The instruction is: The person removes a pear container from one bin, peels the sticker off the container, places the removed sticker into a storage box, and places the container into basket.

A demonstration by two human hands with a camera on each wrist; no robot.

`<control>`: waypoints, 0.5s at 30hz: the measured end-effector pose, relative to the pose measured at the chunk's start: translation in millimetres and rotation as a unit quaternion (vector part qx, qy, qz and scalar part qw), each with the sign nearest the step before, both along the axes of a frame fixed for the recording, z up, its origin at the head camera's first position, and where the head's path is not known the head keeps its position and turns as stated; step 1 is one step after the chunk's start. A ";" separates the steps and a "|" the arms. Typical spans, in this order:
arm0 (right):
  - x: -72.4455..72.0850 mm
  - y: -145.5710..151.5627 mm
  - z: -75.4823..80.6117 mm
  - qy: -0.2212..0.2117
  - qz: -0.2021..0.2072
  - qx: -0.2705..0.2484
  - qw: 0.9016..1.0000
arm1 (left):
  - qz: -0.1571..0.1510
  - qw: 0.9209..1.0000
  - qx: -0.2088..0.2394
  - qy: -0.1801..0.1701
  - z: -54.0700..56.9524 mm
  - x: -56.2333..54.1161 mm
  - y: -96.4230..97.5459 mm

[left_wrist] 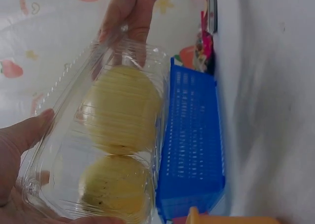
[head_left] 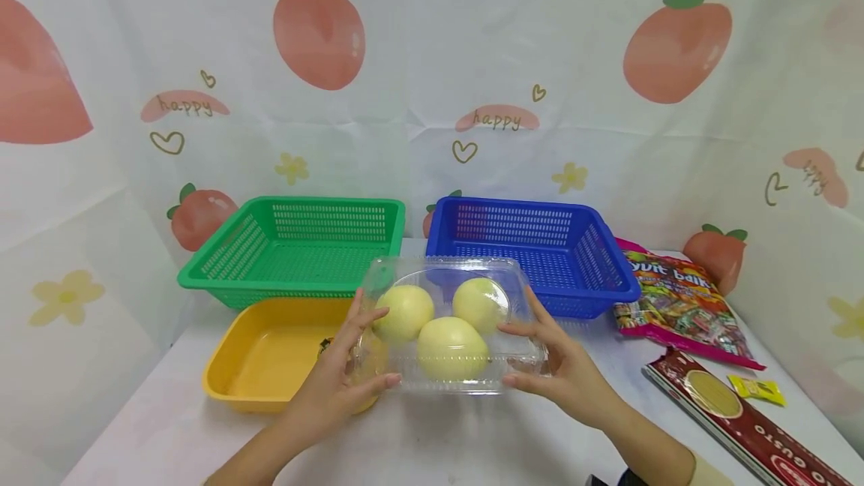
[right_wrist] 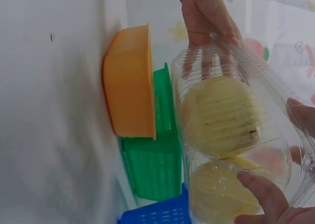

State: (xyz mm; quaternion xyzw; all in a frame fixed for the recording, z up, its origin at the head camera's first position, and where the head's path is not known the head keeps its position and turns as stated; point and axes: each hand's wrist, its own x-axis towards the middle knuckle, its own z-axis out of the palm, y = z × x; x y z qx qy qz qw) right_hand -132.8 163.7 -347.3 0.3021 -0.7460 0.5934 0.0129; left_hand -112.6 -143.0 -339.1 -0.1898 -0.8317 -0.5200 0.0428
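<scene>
A clear plastic clamshell box (head_left: 442,388) with three pale yellow round fruits (head_left: 452,349) inside is held up between both hands, its lid down over the fruits. My left hand (head_left: 340,366) grips its left end, thumb at the front edge and fingers on the side. The right hand (head_left: 567,366) grips the opposite end in the same way. In the left wrist view the ribbed wall of the box (left_wrist: 54,150) shows two fruits (left_wrist: 123,111) pressed close together. The right wrist view shows the box raised off the table, with fingers (right_wrist: 266,194) on its side.
Behind the box stand a green basket (head_left: 304,257) and a blue basket (head_left: 540,261). A yellow basin (head_left: 263,366), partly hidden by the left hand, has something dark in it. To the right lie a candy bag (head_left: 682,298), a small yellow packet (head_left: 756,388) and a long dark-red package (head_left: 749,426).
</scene>
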 end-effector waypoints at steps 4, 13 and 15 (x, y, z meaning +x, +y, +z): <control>-7.8 -7.8 5.9 -0.012 -0.007 -0.004 1.000 | 0.009 1.000 -0.008 0.012 6.8 -5.4 -7.2; -26.2 -28.6 22.3 -0.004 -0.001 0.000 1.000 | 0.033 0.999 -0.018 0.014 22.1 -13.8 -25.6; -31.3 -32.4 25.9 -0.006 0.002 0.000 1.000 | 0.035 0.999 -0.023 0.024 24.6 -17.6 -30.0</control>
